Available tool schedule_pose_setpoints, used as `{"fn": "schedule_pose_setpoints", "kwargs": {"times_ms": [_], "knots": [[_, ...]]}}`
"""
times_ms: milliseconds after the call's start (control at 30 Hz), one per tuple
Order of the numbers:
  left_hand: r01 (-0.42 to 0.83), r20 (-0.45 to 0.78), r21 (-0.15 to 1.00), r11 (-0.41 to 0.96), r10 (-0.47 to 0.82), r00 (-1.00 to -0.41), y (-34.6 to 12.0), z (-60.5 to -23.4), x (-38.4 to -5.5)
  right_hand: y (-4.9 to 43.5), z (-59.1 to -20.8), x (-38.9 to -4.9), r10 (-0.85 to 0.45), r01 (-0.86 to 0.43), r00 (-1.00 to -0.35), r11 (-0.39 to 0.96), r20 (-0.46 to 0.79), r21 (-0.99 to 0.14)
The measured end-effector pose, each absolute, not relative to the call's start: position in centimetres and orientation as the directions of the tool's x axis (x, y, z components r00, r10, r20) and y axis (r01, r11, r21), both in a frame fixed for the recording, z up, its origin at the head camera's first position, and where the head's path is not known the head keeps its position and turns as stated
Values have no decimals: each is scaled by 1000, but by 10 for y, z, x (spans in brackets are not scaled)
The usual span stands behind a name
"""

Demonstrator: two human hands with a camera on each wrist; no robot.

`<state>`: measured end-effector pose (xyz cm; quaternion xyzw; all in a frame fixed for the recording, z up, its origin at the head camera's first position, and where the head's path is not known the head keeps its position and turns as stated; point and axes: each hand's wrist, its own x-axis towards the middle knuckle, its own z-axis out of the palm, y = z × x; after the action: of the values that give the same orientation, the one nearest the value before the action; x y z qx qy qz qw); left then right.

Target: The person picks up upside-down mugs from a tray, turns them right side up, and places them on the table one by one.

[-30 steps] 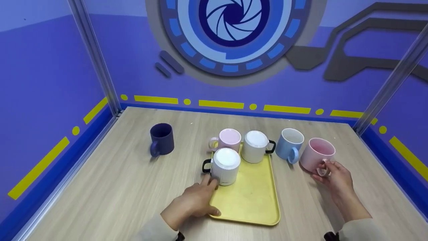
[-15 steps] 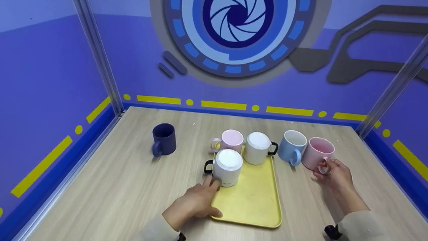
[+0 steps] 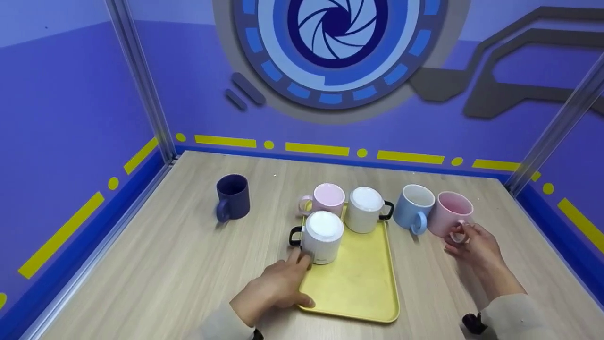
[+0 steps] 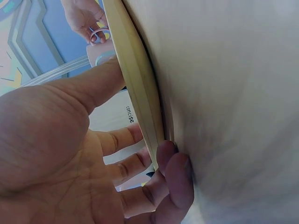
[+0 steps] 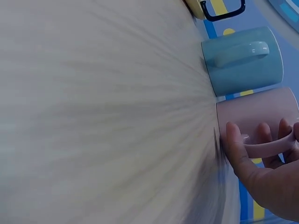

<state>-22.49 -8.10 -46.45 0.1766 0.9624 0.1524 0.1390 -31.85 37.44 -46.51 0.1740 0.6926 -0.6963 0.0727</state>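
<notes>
My right hand (image 3: pixel 476 248) holds a pink mug (image 3: pixel 447 221) by its handle. The mug stands upright on the table, close beside a light blue mug (image 3: pixel 411 208). In the right wrist view, the fingertips and thumb are at the handle of the pink mug (image 5: pixel 257 114). My left hand (image 3: pixel 278 283) grips the front left part of a yellow tray (image 3: pixel 354 288), thumb over the rim and other fingers along the left side. Its fingertips lie near an upside-down white mug (image 3: pixel 323 241) with a black handle. Another upside-down white mug (image 3: pixel 362 215) stands behind it on the tray.
A pale pink mug (image 3: pixel 329 198) stands upright at the tray's back left corner. Farther left, a dark purple mug (image 3: pixel 236 200) stands upright on the wooden table (image 3: pixel 155 259). Blue-purple printed walls (image 3: pixel 188 80) enclose the back and sides.
The right hand has moved the pink mug slightly back and closer to the light blue mug. The left hand keeps its place on the tray. The head view has shifted slightly.
</notes>
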Motion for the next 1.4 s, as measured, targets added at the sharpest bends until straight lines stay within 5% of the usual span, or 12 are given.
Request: {"fn": "schedule_pose_setpoints", "kwargs": {"times_ms": [867, 1400], "knots": [[293, -213, 355, 888, 382, -899, -81, -466, -224, 378, -469, -315, 125, 384, -917, 11, -380, -923], [259, -263, 365, 894, 366, -892, -80, -465, -227, 379, -466, -297, 288, 329, -909, 57, -300, -943]]}}
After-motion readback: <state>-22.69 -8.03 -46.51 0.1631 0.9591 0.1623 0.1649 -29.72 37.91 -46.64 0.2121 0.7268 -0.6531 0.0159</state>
